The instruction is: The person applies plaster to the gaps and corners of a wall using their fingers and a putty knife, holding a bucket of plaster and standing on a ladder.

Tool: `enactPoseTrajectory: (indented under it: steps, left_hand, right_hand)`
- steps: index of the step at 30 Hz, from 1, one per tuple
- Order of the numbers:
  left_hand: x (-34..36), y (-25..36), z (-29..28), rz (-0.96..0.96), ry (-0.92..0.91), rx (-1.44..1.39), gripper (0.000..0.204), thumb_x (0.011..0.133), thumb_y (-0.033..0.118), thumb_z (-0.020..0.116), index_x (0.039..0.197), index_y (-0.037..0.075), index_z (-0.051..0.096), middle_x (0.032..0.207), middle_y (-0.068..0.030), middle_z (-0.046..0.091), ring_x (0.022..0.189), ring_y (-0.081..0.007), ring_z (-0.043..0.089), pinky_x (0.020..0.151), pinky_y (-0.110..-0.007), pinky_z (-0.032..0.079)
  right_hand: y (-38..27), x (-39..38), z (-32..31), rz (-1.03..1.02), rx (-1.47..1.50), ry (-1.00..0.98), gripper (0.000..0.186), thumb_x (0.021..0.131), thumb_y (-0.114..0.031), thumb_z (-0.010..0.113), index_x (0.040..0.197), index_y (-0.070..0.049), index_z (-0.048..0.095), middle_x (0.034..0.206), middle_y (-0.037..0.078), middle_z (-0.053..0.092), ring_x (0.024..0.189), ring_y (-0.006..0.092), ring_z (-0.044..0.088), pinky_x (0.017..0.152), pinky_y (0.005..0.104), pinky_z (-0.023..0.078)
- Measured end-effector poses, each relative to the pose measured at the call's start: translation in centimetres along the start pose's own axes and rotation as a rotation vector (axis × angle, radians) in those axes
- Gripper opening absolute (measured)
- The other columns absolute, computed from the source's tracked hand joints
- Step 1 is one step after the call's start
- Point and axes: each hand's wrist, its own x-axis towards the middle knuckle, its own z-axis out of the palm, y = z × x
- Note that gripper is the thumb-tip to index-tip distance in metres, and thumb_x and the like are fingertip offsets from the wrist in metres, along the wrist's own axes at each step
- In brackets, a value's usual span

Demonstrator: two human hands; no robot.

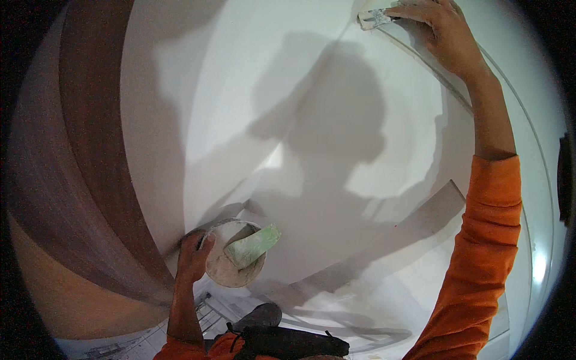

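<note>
My right hand (438, 27) is raised to the top right, its fingers wrapped round a small putty knife (375, 19) smeared with white. The tool's end rests at or very near the white wall (282, 78), by a seam; whether it touches I cannot tell. Low on the left, my left hand (193, 255) grips the side of a round bucket (217, 268) coated with pale residue. A flat pale-green spatula (255, 245) leans in the bucket and sticks out over its rim on the right.
A ledge or trim line (420, 57) runs down to the right from the putty knife. Dark brown panelling (93, 120) curves along the left. My shadow falls across the wall. Below are a dark shoe (264, 315), a black waist pouch (294, 342) and a patterned, light floor covering (210, 312).
</note>
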Motion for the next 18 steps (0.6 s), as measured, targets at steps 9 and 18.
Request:
enactPoseTrajectory:
  steps: [9, 18]
  left_hand:
    - [-0.1, 1.2, -0.2, 0.019, 0.044, -0.075, 0.043, 0.098, 0.037, 0.059, 0.098, -0.006, 0.066, 0.088, -0.0159, 0.065, 0.084, -0.0244, 0.057, 0.082, -0.04, 0.046]
    - [0.7, 0.7, -0.2, 0.072, -0.02, -0.119, 0.038, 0.099, 0.033, 0.058, 0.093, -0.004, 0.064, 0.083, -0.0116, 0.063, 0.08, -0.0184, 0.054, 0.077, -0.037, 0.046]
  right_hand:
    - [-0.1, 0.8, -0.5, -0.058, -0.022, -0.064, 0.024, 0.09, -0.004, 0.064, 0.105, -0.017, 0.077, 0.105, -0.001, 0.073, 0.112, 0.0233, 0.054, 0.11, 0.0435, 0.035]
    - [0.7, 2.7, -0.9, -0.062, -0.065, -0.179, 0.025, 0.092, -0.002, 0.06, 0.102, -0.018, 0.077, 0.103, 0.0, 0.073, 0.107, 0.0222, 0.056, 0.108, 0.0417, 0.036]
